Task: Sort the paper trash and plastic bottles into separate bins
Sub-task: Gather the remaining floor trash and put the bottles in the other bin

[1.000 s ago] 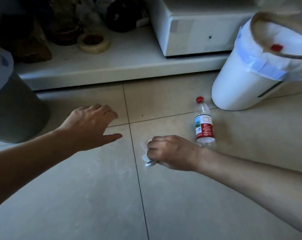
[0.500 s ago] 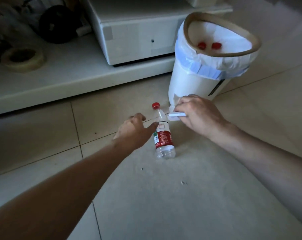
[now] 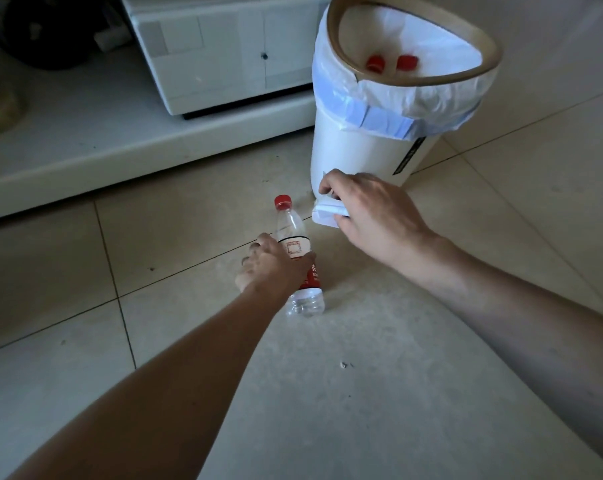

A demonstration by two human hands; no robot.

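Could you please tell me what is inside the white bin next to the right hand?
Inside the white bin two red caps show against the white liner bag. Whatever they belong to and the bottom of the bin are hidden by the near rim.

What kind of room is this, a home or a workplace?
Probably a home, though I can't be sure: a tiled floor, a low white cabinet on a ledge, and a small bag-lined waste bin.

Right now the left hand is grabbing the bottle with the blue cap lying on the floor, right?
Not quite. The cap is red, not blue, as the head view shows. The rest holds: the left hand is closing around the bottle, which lies on the floor.
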